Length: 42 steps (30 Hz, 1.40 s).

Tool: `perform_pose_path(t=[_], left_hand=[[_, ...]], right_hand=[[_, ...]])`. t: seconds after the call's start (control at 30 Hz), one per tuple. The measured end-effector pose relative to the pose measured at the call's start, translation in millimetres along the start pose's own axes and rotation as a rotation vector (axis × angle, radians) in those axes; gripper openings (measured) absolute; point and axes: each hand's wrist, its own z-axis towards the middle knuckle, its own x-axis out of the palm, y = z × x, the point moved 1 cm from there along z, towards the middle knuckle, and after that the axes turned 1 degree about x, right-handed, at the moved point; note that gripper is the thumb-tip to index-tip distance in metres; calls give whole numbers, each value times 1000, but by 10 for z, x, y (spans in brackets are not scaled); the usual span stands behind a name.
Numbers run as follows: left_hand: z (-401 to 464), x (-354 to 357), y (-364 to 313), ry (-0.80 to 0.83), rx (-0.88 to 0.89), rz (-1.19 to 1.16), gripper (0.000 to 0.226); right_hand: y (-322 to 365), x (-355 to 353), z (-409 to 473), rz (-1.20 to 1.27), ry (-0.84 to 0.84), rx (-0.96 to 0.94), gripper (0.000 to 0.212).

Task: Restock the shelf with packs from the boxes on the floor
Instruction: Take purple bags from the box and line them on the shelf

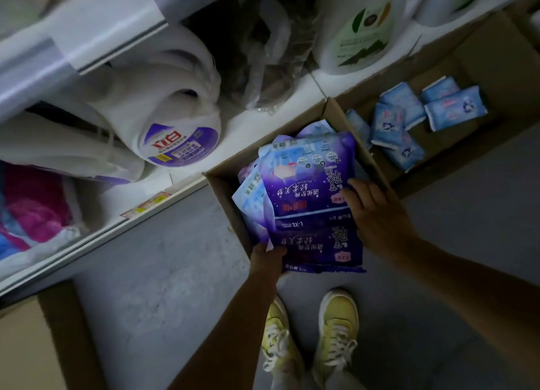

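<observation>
The person stands over an open cardboard box (225,185) on the floor beside the bottom shelf (163,196). Both hands hold a stack of purple packs (309,202) above the box. The left hand (267,258) grips the stack's near-left corner from below; the right hand (377,214) has its fingers curled onto the right edge. Several pale blue packs (254,191) fan out loose beneath the top purple one.

Risk: the stack is held only at two edges, and the packaging looks slick. The loose blue packs could slide out and drop back into the box or onto the floor when the stack is raised. The dim lighting may also hinder correct placement.

Legible markings: "L-XL" on the fold of a purple pack; barcodes on the blue packs. Chinese text is present on the packs but inverted and not reliably readable. A white detergent jug (175,117) on the shelf carries a purple label with large characters, likewise unclear.

A second box (482,76) to the right holds small blue packs (409,117).
</observation>
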Motion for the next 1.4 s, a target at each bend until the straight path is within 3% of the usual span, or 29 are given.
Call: perform_pose_path(t=[0.07,0.17,0.23,0.3,0.4,0.5,0.67,0.83,1.0,1.27,1.4], left_hand=[[109,52,61,2,22,49,36],[162,118,93,21,16,118,43],[138,126,77,33,6,124,37],[70,95,55,59,17,76,23],[-178,-34,-59,62,10,-32,9],[-453,-188,-248,16,36,-38,12],[-1002,-483,-620,-12,181,34,17],[-1659,-817,-990,-16,315,37,2],[-2368,-1153,-1292,-37,436,21,13],[-3666,-1728,-1769,-157,813,92,16],[-4266,-1991,-2006,-107,952,51,20]], right_hand=[[-4,100,86,-54,-13,-43,66],[-63,179,162,-66,-113,-104,39],[-105,152,173,-11,-195,-128,26],[-121,47,156,65,-246,-124,26],[-130,-228,134,236,-224,-82,20],[-131,-678,131,407,-220,14,12],[-83,-1404,-8,543,-267,121,32],[2,-2140,-324,900,-182,303,29],[120,-2978,-673,1151,-274,403,18],[320,-4505,-1170,1302,-384,267,13],[454,-5192,-1388,1392,-468,180,11]])
